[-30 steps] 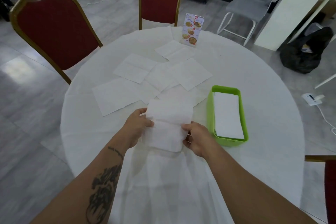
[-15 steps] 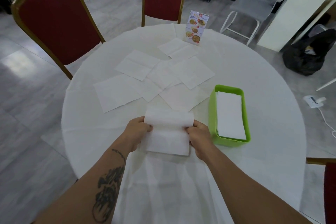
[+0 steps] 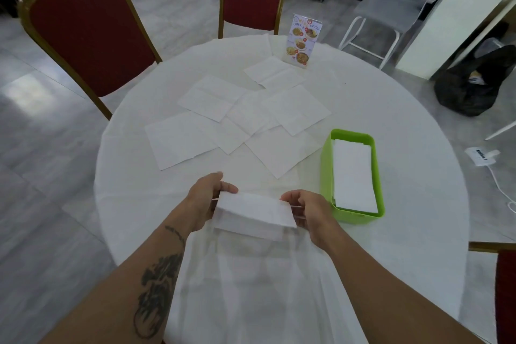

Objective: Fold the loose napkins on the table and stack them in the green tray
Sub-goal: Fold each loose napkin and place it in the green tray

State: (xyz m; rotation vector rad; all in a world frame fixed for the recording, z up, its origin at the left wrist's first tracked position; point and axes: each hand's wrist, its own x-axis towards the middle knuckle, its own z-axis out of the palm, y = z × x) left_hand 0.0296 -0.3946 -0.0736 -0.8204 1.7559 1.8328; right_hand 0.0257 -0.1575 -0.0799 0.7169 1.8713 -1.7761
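Observation:
A white napkin (image 3: 255,213), folded over on itself, is held just above the near edge of the round table (image 3: 418,148). My left hand (image 3: 206,200) pinches its left end and my right hand (image 3: 310,211) pinches its right end. Several loose unfolded napkins (image 3: 181,139) lie spread over the table's middle and far side. The green tray (image 3: 325,173) sits to the right of my hands, with folded white napkins (image 3: 353,179) stacked inside it.
A menu stand (image 3: 303,40) is upright at the table's far edge. Two red chairs (image 3: 89,28) stand behind the table, and part of another shows at the right. A white chair, a black bag and a power strip are on the floor to the right.
The napkin has been folded in half: its far edge came toward me over the near part. Both hands shifted slightly closer to the table's near edge, still holding its ends.

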